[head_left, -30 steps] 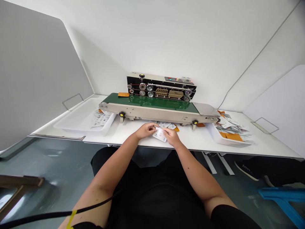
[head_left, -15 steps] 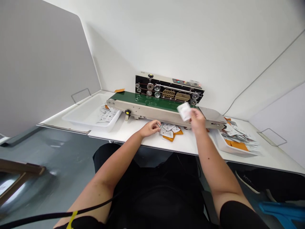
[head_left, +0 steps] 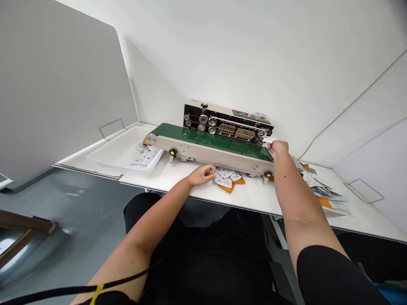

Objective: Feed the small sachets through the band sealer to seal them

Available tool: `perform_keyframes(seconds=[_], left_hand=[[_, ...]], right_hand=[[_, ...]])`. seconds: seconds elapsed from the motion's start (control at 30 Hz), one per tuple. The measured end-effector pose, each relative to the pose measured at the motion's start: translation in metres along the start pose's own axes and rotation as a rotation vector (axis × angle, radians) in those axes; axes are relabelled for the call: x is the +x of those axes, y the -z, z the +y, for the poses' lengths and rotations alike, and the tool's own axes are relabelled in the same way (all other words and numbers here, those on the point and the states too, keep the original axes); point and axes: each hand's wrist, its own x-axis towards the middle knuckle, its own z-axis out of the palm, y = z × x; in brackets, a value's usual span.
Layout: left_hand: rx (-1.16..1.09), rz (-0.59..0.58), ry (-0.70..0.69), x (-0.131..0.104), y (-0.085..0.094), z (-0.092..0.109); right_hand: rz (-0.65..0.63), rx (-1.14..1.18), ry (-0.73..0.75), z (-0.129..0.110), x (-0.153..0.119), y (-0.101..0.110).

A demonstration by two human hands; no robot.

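Observation:
My right hand (head_left: 278,148) pinches a small white sachet (head_left: 269,140) at the right-hand rollers of the band sealer (head_left: 229,123). Most of that sachet is covered by the fingers and the machine. On the white table, my left hand (head_left: 202,174) rests with its fingers curled together at the left edge of a small pile of sachets (head_left: 224,181). Whether anything is between those fingers is hidden. White printed faces and orange backs show in the pile, which lies in front of the sealer's green conveyor belt (head_left: 210,142).
A white plastic tray (head_left: 108,154) with several sachets in its right side stands at the left. More sachets (head_left: 324,186) heap up in a bin at the right, partly behind my right arm. A grey partition (head_left: 63,84) rises on the left, a white wall behind.
My right hand has carried the sachet right and away from me, from above the belt to the sealer's right end. The left hand stays by the pile. The view has shifted slightly.

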Motion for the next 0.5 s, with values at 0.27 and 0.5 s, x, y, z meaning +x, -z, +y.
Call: perform_keyframes(seconds=[0.27,0.5], left_hand=[[0.02,0.001,0.001,0.001,-0.001,-0.003],[0.056,0.06,0.006,0.001,0.0,-0.001]], right_hand=[[-0.032,-0.075,-0.174,0.004,-0.012,-0.025],[0.173,-0.234,0.229,0.004,-0.065,-0.017]])
